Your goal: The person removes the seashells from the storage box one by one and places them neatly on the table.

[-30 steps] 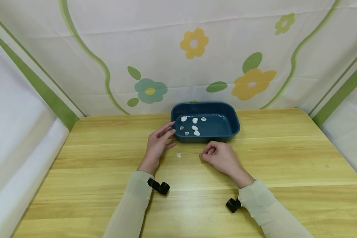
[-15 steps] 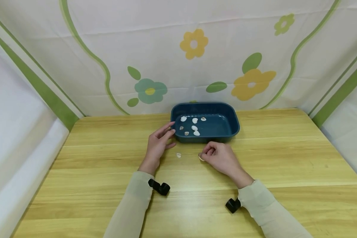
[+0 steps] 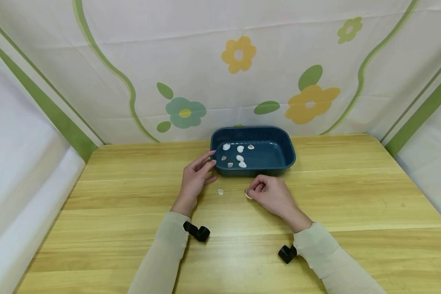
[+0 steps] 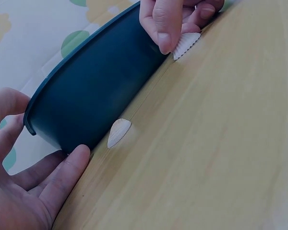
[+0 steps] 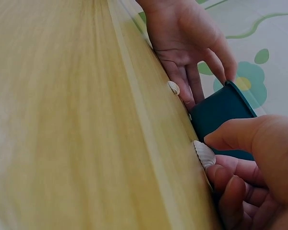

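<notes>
In the head view a dark blue rectangular tray point(image 3: 257, 173) stands at the back of the table. Several small seashells point(image 3: 240, 149) lie inside, mostly toward its left. My left hand point(image 3: 194, 179) touches the tray's left end, its fingers fairly straight and spread at the rim and side. My right hand point(image 3: 275, 195), in front of the tray, pinches a ribbed white seashell point(image 5: 205, 154) between thumb and fingers, low by the tabletop. The fingers partly cover this shell. Between the hands a single pale seashell point(image 4: 119, 132) lies on the wood, just in front of the tray.
The light wooden table point(image 3: 132, 245) spreads around both arms. Right behind the tray hangs a white cloth point(image 3: 132, 36) with printed flowers, and more cloth closes off both sides. A small black camera point(image 3: 202, 233) juts from each sleeve.
A pale edge of the seashell now shows under my right fingertips, where a second ago it was mostly hidden. The left hand, the tray and the other shells have stayed put.
</notes>
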`<action>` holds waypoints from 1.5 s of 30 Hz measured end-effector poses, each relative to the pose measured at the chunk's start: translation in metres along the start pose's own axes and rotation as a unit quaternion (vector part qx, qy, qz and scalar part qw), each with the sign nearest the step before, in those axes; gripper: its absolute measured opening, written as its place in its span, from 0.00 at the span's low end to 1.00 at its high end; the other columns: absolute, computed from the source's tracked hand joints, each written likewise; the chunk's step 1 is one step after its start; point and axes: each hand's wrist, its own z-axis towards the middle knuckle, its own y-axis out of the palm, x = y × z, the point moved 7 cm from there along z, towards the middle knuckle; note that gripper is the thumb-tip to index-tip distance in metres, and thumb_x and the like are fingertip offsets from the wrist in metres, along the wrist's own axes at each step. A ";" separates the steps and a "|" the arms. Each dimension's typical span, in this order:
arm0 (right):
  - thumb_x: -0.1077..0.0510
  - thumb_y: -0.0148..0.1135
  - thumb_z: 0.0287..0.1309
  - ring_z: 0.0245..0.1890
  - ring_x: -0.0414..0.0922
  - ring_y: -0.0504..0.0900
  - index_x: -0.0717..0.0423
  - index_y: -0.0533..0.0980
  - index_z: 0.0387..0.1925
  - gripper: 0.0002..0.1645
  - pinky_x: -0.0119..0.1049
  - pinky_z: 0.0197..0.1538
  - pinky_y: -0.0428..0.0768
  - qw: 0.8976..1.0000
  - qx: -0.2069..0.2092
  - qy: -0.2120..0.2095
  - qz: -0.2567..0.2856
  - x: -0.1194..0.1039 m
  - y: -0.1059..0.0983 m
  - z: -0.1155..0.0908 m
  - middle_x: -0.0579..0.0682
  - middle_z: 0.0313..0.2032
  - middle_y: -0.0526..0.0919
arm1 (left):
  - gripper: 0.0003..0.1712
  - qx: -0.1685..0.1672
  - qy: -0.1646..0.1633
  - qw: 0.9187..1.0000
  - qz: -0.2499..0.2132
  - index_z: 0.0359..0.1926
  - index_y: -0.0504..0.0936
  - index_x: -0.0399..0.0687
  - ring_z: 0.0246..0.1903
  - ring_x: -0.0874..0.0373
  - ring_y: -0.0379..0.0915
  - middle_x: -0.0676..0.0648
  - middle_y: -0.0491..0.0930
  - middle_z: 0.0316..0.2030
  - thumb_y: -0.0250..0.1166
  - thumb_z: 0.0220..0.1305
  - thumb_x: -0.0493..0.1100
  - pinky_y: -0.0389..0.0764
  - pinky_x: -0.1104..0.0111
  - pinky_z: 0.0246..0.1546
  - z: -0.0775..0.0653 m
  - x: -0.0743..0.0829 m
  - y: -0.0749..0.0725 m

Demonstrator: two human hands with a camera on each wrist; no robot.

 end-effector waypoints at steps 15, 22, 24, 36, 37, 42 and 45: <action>0.55 0.74 0.65 0.26 0.42 0.78 0.50 0.87 0.32 0.06 0.30 0.30 0.75 0.999 0.025 0.000 0.021 0.001 -0.001 0.000 0.46 0.28 0.86 | 0.18 -0.001 0.001 1.000 0.004 0.62 0.88 0.71 0.57 0.52 0.83 0.52 0.84 0.63 0.69 0.76 0.52 0.92 0.64 0.51 -0.001 -0.001 -0.001; 0.56 0.73 0.65 0.26 0.42 0.78 0.51 0.87 0.31 0.06 0.30 0.28 0.75 0.999 0.036 -0.006 0.035 -0.001 -0.003 -0.001 0.47 0.28 0.86 | 0.18 -0.003 0.002 1.000 0.004 0.63 0.87 0.72 0.57 0.52 0.83 0.51 0.84 0.62 0.69 0.76 0.52 0.92 0.63 0.51 0.000 -0.001 0.000; 0.56 0.73 0.65 0.26 0.43 0.78 0.51 0.87 0.31 0.06 0.30 0.28 0.75 0.999 0.038 -0.006 0.036 -0.001 -0.003 -0.001 0.47 0.28 0.86 | 0.18 -0.003 0.003 1.000 0.006 0.64 0.87 0.71 0.57 0.52 0.83 0.50 0.83 0.62 0.68 0.76 0.52 0.92 0.63 0.51 -0.001 -0.001 0.000; 0.55 0.74 0.65 0.27 0.43 0.78 0.50 0.87 0.31 0.06 0.30 0.29 0.75 0.999 0.038 -0.012 0.037 -0.002 -0.003 -0.001 0.46 0.28 0.87 | 0.19 -0.002 0.005 1.000 0.007 0.65 0.87 0.70 0.58 0.51 0.83 0.49 0.83 0.63 0.68 0.76 0.52 0.92 0.64 0.50 -0.001 0.002 0.002; 0.55 0.74 0.65 0.27 0.43 0.78 0.50 0.87 0.31 0.06 0.30 0.29 0.75 0.999 0.037 -0.012 0.037 -0.002 -0.003 0.000 0.46 0.28 0.87 | 0.19 -0.001 0.006 1.000 0.008 0.64 0.87 0.70 0.58 0.52 0.83 0.50 0.84 0.63 0.68 0.76 0.52 0.92 0.65 0.50 -0.001 0.002 0.002; 0.55 0.74 0.65 0.27 0.43 0.78 0.50 0.87 0.31 0.07 0.30 0.30 0.76 0.999 0.032 -0.014 0.038 -0.001 -0.002 0.000 0.46 0.28 0.87 | 0.18 0.002 0.007 1.000 0.008 0.63 0.87 0.72 0.58 0.52 0.84 0.51 0.84 0.62 0.68 0.76 0.52 0.92 0.65 0.50 -0.001 0.002 0.001; 0.55 0.74 0.65 0.27 0.43 0.78 0.50 0.87 0.31 0.07 0.29 0.31 0.76 0.999 0.029 -0.016 0.039 0.000 -0.002 0.001 0.46 0.28 0.86 | 0.18 0.004 0.006 1.000 0.008 0.63 0.87 0.72 0.58 0.52 0.84 0.51 0.84 0.62 0.68 0.76 0.52 0.92 0.65 0.50 0.000 0.002 0.001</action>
